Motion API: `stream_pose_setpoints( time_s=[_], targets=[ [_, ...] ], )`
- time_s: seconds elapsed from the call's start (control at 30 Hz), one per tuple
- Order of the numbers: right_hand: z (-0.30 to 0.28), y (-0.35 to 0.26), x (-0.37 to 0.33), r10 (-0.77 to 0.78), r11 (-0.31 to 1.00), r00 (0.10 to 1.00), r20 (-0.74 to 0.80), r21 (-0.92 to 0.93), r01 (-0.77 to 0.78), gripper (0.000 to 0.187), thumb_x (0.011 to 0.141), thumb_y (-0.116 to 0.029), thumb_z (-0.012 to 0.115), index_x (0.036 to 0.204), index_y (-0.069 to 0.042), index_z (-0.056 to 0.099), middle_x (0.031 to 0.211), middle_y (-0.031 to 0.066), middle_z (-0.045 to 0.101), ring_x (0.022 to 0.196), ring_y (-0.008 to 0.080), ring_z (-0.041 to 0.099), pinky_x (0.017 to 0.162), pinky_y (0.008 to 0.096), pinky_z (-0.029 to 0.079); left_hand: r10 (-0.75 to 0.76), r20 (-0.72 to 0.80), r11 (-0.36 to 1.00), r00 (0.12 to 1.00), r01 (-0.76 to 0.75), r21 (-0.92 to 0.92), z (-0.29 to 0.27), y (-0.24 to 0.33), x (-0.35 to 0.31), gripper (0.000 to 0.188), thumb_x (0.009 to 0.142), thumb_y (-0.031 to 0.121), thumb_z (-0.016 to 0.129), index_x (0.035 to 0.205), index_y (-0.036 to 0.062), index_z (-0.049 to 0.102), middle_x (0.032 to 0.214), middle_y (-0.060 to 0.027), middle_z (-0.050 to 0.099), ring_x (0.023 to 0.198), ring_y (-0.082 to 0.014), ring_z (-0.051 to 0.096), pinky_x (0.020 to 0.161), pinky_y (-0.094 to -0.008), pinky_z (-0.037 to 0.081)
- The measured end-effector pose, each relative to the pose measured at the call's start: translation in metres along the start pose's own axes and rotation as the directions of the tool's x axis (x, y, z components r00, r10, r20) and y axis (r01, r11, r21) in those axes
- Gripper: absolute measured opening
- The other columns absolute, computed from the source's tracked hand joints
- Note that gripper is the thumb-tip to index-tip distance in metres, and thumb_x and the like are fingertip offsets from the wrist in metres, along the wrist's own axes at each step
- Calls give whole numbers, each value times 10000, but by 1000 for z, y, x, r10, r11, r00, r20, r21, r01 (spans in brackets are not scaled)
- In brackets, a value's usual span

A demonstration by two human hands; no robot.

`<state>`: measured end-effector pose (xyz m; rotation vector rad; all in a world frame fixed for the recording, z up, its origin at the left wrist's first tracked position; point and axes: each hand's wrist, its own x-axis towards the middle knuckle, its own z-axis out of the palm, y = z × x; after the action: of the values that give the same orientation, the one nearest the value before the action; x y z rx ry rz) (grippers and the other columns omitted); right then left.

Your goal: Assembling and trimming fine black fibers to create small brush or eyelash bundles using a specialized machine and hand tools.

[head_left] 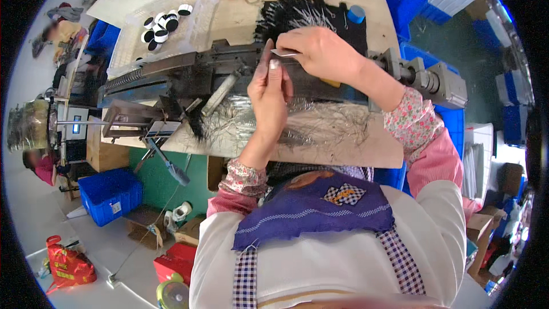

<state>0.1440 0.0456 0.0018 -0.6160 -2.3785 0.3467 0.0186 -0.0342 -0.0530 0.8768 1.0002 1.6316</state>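
Counter (354, 144): pale wood, littered with dark bristles along the front edge.
Pale strip (285, 54): thin, flat, between the hands above the machine; long axis roughly crosswise, jutting leftward from the right fingertips.
Right hand (320, 48): nearer; fingers pinched closed on the strip.
Left hand (269, 94): just beside the strip's left end, fingers partly extended; contact or grip cannot be told.
Machine (337, 88): dark metal, beneath both hands.
Brushes (286, 14): black-bristled heap, beyond.
Crate (123, 40): clear, holding round black-and-white pieces (161, 36), far left.
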Motion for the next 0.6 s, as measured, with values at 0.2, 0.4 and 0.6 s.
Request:
stream_pose_setpoints(
  time_s=[0.2, 0.4, 0.6],
  targets=[
    [-6, -7, -6, 23, 1000, 995, 98, -1, -23, 105, 812, -106, 609, 894, -43, 590, 835, 121, 627, 831, 315, 617, 726, 394, 499, 55, 29, 997, 998, -53, -53, 2, 9, 11, 335, 991, 154, 460, 1271, -20, 521, 667, 34, 491, 476, -11, 375, 407, -167, 292],
    [-14, 3, 4, 153, 983, 986, -73, 117, -144, 133, 811, -94, 637, 906, -2, 628, 843, 135, 648, 812, 319, 625, 751, 358, 513, 31, 31, 983, 999, -36, 179, 4, 24, -13, 364, 988, 163, 458, 1310, -5, 485, 593, 27, 467, 454, -21, 375, 403, -181, 309],
    [19, 22, 5, 66, 995, 997, -41, 82, -62, 175, 799, -167, 638, 874, -10, 660, 818, 151, 640, 780, 343, 620, 726, 413, 498, -393, 134, 919, 910, 389, 57, -48, -26, -46, 348, 986, 261, 462, 1171, -18, 558, 565, 13, 449, 407, -47, 368, 365, -205, 277]
  ],
)
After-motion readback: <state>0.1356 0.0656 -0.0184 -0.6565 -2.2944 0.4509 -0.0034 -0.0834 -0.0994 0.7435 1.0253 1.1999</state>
